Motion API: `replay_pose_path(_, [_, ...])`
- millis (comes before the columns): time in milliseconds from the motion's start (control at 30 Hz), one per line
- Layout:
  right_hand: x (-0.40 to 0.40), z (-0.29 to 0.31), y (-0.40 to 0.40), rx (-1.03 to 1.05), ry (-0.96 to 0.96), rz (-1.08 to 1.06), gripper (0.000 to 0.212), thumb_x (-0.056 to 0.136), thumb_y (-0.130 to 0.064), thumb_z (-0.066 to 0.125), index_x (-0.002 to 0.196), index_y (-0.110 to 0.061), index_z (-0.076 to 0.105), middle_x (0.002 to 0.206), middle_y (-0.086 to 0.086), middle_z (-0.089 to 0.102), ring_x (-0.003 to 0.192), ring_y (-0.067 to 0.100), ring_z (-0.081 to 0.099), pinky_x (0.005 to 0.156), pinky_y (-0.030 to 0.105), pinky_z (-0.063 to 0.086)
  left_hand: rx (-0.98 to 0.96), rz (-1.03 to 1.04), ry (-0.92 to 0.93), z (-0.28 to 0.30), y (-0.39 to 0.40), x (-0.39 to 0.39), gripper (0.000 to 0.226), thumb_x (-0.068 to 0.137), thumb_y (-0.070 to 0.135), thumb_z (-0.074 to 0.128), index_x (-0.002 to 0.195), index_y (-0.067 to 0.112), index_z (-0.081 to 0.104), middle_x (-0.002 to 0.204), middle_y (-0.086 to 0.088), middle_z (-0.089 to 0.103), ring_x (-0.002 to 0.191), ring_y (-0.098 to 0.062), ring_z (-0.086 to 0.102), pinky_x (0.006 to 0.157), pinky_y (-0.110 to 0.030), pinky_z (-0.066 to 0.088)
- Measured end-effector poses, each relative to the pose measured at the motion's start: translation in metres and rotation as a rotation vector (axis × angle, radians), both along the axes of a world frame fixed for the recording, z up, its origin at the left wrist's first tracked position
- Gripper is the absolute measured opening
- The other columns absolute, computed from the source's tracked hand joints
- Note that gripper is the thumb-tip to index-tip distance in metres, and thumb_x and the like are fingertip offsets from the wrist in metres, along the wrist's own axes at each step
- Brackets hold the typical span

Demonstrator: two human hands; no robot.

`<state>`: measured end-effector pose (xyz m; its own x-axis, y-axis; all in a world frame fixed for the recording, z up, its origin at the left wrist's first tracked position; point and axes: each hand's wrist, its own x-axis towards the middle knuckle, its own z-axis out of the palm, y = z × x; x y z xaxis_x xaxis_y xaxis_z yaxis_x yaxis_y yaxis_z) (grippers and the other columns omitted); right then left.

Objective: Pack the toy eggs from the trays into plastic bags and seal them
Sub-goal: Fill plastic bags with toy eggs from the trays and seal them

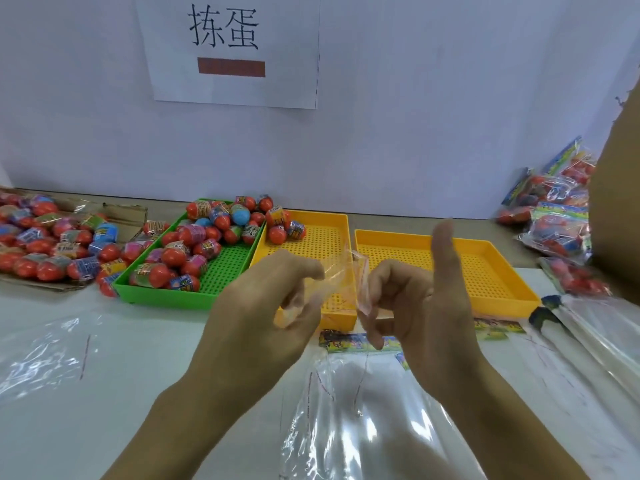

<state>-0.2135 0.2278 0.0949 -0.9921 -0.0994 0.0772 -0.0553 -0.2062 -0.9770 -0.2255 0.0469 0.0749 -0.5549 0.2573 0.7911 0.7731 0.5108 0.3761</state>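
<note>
My left hand [263, 306] and my right hand [419, 306] are raised over the table, both pinching a small clear strip of plastic film [341, 275] stretched between them. Below them lies an empty clear plastic bag [363, 427] with a colourful header card [353, 341]. Toy eggs [194, 244], red with printed wrappers, fill the green tray [166, 299] behind my left hand. A few eggs [284, 226] sit at the far corner of the first yellow tray [311, 244]. The second yellow tray [485, 268] holds nothing.
A flattened cardboard sheet [128, 216] at the left carries a heap of loose eggs [48, 244]. Sealed bags of eggs [554, 216] pile up at the right. More empty bags [606, 327] lie at the right, loose film [38, 355] at the left. A paper sign [228, 46] hangs on the wall.
</note>
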Motion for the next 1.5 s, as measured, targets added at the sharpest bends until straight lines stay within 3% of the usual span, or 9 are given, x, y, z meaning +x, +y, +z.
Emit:
replay_pose_path(167, [0.0, -0.002, 0.002, 0.128, -0.123, 0.02, 0.031, 0.075, -0.032, 0.072, 0.079, -0.005, 0.059, 0.069, 0.008, 0.063, 0.062, 0.019, 0.063, 0.041, 0.027, 0.043, -0.209, 0.007, 0.043, 0.002, -0.003, 0.0, 0.032, 0.081, 0.005, 0.068, 0.111, 0.013, 0.075, 0.08, 0.001, 0.048, 0.07, -0.017, 0.046, 0.056, -0.033, 0.044])
replay_pose_path(300, [-0.003, 0.0, 0.006, 0.011, -0.189, 0.066, 0.02, 0.082, 0.002, 0.065, 0.073, -0.011, 0.054, 0.069, 0.01, 0.063, 0.059, 0.021, 0.061, 0.039, 0.026, 0.043, -0.284, -0.141, -0.125, 0.002, -0.006, 0.005, 0.028, 0.085, 0.044, 0.066, 0.109, 0.031, 0.071, 0.096, 0.006, 0.042, 0.09, -0.016, 0.043, 0.073, -0.026, 0.039])
replay_pose_path(433, [-0.002, -0.006, 0.0, 0.123, -0.176, 0.157, 0.016, 0.079, 0.002, 0.065, 0.074, -0.013, 0.059, 0.071, 0.016, 0.06, 0.056, 0.021, 0.053, 0.038, 0.024, 0.038, -0.29, -0.241, -0.248, 0.002, -0.006, 0.011, 0.033, 0.077, 0.069, 0.068, 0.098, 0.048, 0.054, 0.124, 0.014, 0.037, 0.122, -0.015, 0.041, 0.091, -0.032, 0.042])
replay_pose_path(700, [-0.004, -0.009, -0.002, 0.273, -0.17, 0.068, 0.018, 0.085, 0.006, 0.062, 0.075, -0.009, 0.061, 0.061, 0.012, 0.058, 0.043, 0.011, 0.042, 0.041, 0.021, 0.027, -0.27, -0.264, -0.336, -0.003, -0.002, 0.01, 0.044, 0.072, 0.071, 0.073, 0.099, 0.071, 0.038, 0.118, 0.016, 0.031, 0.099, -0.011, 0.048, 0.068, -0.027, 0.051])
replay_pose_path(933, [-0.017, -0.008, 0.005, 0.429, -0.193, -0.076, 0.01, 0.081, -0.008, 0.073, 0.075, -0.01, 0.065, 0.055, 0.0, 0.051, 0.048, 0.013, 0.034, 0.041, 0.02, 0.024, -0.336, -0.099, -0.325, -0.008, -0.006, 0.004, 0.05, 0.07, 0.07, 0.067, 0.086, 0.042, 0.029, 0.127, 0.023, 0.026, 0.098, -0.007, 0.046, 0.059, -0.034, 0.05])
replay_pose_path(1100, [-0.047, -0.007, -0.021, 0.112, -0.193, -0.314, 0.026, 0.089, -0.038, 0.066, 0.082, -0.013, 0.064, 0.059, -0.004, 0.049, 0.05, 0.009, 0.038, 0.041, 0.022, 0.024, -0.366, 0.136, -0.355, -0.014, -0.017, -0.011, 0.06, 0.079, 0.046, 0.066, 0.09, 0.045, 0.007, 0.112, 0.011, 0.021, 0.081, -0.013, 0.033, 0.061, -0.029, 0.032])
replay_pose_path(1300, [-0.111, 0.001, -0.073, 0.547, 0.148, -0.396, 0.006, 0.093, -0.019, 0.064, 0.093, -0.025, 0.063, 0.086, -0.003, 0.065, 0.065, 0.006, 0.054, 0.049, 0.02, 0.039, -0.32, 0.369, -0.336, -0.008, -0.033, -0.022, 0.058, 0.072, 0.041, 0.059, 0.093, 0.04, 0.005, 0.108, 0.007, 0.023, 0.094, -0.015, 0.026, 0.073, -0.036, 0.037])
replay_pose_path(1400, [-0.149, -0.002, -0.093, 0.82, 0.188, -0.239, 0.043, 0.089, -0.01, 0.066, 0.126, -0.03, 0.059, 0.118, -0.005, 0.062, 0.085, 0.004, 0.056, 0.06, 0.015, 0.045, -0.294, 0.488, -0.346, -0.009, -0.04, -0.025, 0.053, 0.074, 0.036, 0.061, 0.104, 0.033, 0.017, 0.119, 0.001, 0.031, 0.103, -0.018, 0.03, 0.076, -0.037, 0.038])
replay_pose_path(1500, [-0.172, -0.013, -0.099, 1.123, 0.23, -0.028, 0.065, 0.085, -0.026, 0.075, 0.144, -0.026, 0.047, 0.135, 0.0, 0.053, 0.117, 0.019, 0.053, 0.091, 0.027, 0.05, -0.341, 0.544, -0.375, -0.012, -0.045, -0.028, 0.061, 0.075, 0.037, 0.062, 0.115, 0.031, 0.015, 0.124, 0.001, 0.025, 0.107, -0.019, 0.025, 0.079, -0.036, 0.033])
